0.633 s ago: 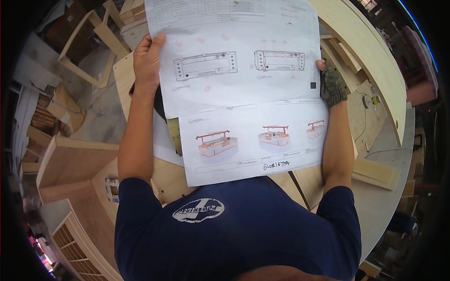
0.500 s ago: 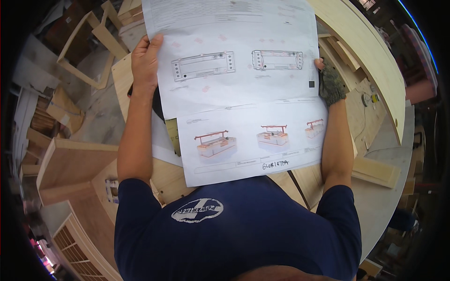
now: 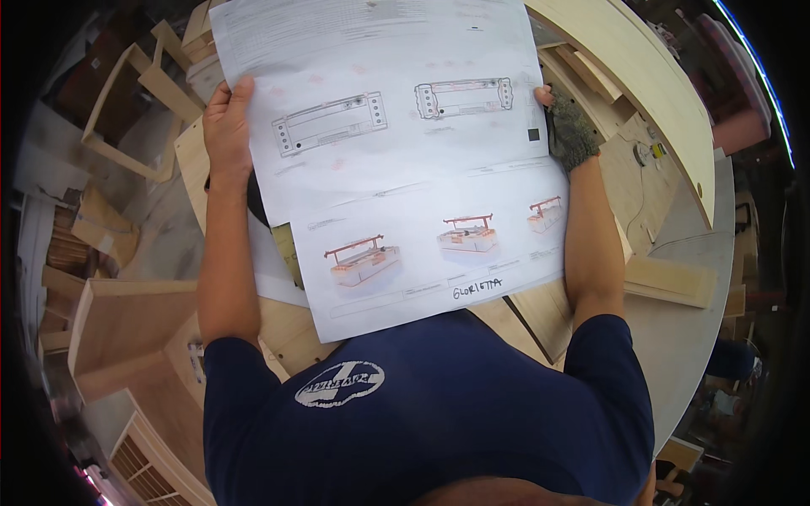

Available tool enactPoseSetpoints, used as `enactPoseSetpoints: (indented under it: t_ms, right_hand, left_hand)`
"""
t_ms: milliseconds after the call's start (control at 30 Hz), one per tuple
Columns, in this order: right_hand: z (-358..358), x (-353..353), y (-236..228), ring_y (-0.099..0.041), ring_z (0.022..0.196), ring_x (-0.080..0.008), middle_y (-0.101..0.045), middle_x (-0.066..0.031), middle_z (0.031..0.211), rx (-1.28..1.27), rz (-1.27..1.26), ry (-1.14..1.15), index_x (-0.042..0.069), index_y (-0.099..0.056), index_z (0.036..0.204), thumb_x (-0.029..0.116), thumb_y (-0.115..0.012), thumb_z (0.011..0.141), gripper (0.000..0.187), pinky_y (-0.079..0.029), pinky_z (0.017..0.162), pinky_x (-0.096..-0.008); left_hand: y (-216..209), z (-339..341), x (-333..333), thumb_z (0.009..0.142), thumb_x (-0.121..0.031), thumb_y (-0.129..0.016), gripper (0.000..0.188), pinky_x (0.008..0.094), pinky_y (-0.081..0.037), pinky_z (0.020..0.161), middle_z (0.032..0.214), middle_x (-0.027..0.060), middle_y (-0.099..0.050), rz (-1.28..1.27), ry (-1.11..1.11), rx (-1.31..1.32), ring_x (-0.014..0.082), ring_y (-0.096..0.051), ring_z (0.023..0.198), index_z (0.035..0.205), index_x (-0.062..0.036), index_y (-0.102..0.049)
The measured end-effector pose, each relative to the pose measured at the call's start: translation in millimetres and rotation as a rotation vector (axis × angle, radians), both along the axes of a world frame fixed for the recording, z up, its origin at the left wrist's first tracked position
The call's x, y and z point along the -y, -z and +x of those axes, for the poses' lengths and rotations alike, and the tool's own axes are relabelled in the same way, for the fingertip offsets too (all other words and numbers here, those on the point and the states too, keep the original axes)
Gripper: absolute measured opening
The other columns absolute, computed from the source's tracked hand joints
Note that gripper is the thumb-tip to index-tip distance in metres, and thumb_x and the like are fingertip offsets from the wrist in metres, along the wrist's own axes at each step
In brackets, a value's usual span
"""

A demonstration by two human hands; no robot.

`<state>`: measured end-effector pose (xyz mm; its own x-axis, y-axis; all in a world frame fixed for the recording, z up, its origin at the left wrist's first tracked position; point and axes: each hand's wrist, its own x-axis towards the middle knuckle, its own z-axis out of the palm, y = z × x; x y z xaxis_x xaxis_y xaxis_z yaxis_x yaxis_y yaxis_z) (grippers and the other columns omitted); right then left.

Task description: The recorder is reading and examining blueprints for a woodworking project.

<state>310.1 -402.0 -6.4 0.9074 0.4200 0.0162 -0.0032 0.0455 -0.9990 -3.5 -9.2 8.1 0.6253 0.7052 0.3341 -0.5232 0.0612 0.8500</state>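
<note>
Printed drawing sheets point(image 3: 405, 173) are spread in front of me, held between both hands. They carry line drawings above and coloured pictures of a counter-like unit below, with a handwritten word near the bottom edge. My bare left hand point(image 3: 229, 126) is closed on the left edge, its thumb lying on the front. At the right edge my right hand point(image 3: 572, 131), in a dark fingerless glove, grips the paper with its thumb showing in front; its other fingers are hidden behind. Under the sheets, a greenish piece point(image 3: 285, 249) peeks out at the left.
A wooden worktop point(image 3: 291, 333) lies beneath the sheets. To the right are a curved pale panel point(image 3: 650, 76), a small yellow-and-black tool point(image 3: 656, 153) and a wooden board point(image 3: 671, 281). Wooden frames point(image 3: 126, 101) and an open wooden box point(image 3: 126, 337) stand at the left.
Both hands have shifted left with the sheets. The sheets now tilt a little more, their left side lower and their right side higher. The grip of both hands stays the same.
</note>
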Motion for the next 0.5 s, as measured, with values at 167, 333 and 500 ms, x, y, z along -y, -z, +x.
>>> enactPoseSetpoints:
  t_ms: [167,333,500]
  right_hand:
    - [-1,0,-3,-0.056,0.082,-0.0107,-0.060,-0.0002,0.089,0.023,0.034,-0.009,0.006,-0.063,0.098,0.020,-0.079,0.077,0.030,-0.049,0.072,-0.0253]
    - [-10,0,-10,-0.056,0.084,-0.0113,-0.061,-0.0016,0.091,0.196,-0.171,0.028,0.006,-0.064,0.101,0.023,-0.077,0.079,0.031,-0.049,0.074,-0.0250]
    - [-13,-1,-12,-0.056,0.085,-0.0114,-0.061,-0.0022,0.093,-0.010,-0.069,0.019,0.006,-0.063,0.102,0.025,-0.078,0.079,0.033,-0.050,0.075,-0.0253]
  left_hand:
    - [-2,1,3,0.095,-0.017,-0.063,0.020,0.0221,-0.053,0.074,0.098,0.0073,-0.069,0.001,-0.019,-0.009,0.0103,-0.065,0.082,0.106,0.0002,-0.062]
    - [-3,0,4,0.096,-0.015,-0.061,0.016,0.0244,-0.055,0.076,0.099,0.0074,-0.068,-0.003,0.000,-0.007,0.0114,-0.066,0.083,0.105,-0.0011,-0.061]
    - [1,1,-2,0.096,-0.014,-0.061,0.017,0.0242,-0.055,0.075,0.099,0.0077,-0.069,-0.002,0.007,0.009,0.0116,-0.066,0.083,0.106,-0.0005,-0.061]
